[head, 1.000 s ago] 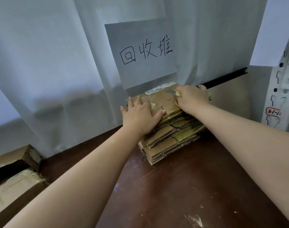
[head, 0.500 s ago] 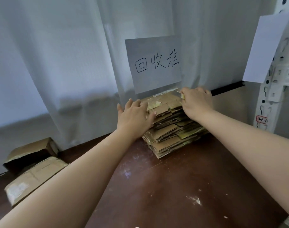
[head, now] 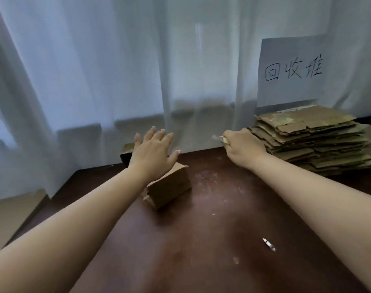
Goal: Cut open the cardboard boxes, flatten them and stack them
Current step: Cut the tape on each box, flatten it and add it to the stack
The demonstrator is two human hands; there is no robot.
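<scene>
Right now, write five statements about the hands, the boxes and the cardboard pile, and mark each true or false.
1. The left hand is spread open above a closed cardboard box. True.
2. The right hand is empty. False: it grips a small cutter.
3. The stack of flattened cardboard lies at the table's far right, under a paper sign. True.
4. Both hands press on the stack. False: neither presses on it.
5. A second box sits behind the left hand, by the curtain. True.
</scene>
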